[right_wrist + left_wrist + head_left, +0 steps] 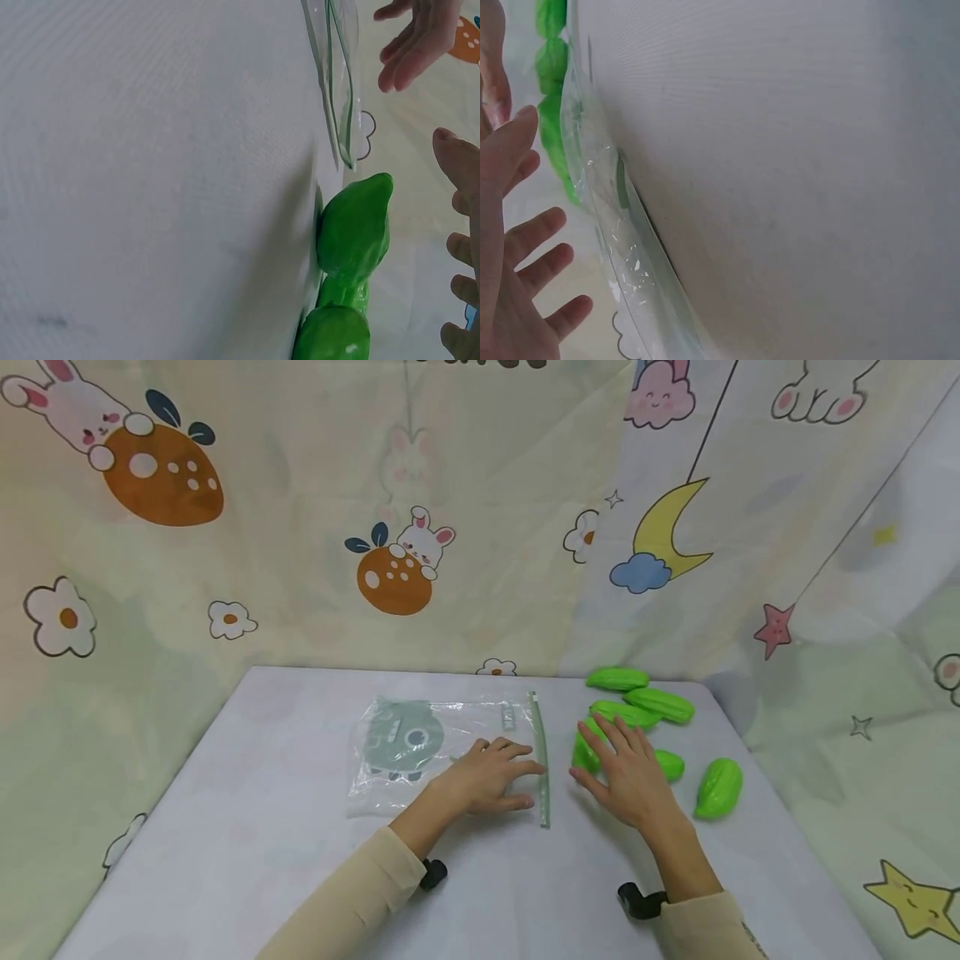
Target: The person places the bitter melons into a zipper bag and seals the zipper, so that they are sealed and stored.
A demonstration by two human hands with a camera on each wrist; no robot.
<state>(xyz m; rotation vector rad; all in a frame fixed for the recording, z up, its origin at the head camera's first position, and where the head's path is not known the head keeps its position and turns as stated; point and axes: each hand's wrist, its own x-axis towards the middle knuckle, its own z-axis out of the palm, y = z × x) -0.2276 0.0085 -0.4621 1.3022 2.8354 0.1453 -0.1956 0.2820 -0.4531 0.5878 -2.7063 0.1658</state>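
Observation:
A clear zip bag [406, 737] with a green cartoon print lies flat on the table, its green zip strip [537, 727] at the right end. My left hand [487, 779] is over the bag's right part, fingers spread and holding nothing. In the left wrist view, a gap shows between the left hand [521, 247] and the bag [634, 277]. My right hand [628, 777] hovers over several bright green, ridged toy-like vegetables [660, 703], fingers extended. The right wrist view shows the right hand [466, 247] apart from a pointed green vegetable [352, 225]. My right hand partly hides some vegetables.
One green vegetable [718, 788] lies apart, near the right edge of the white table [247, 793]. A cartoon-printed cloth [300, 527] hangs behind the table. Dark wrist cameras [641, 902] sit at both cuffs.

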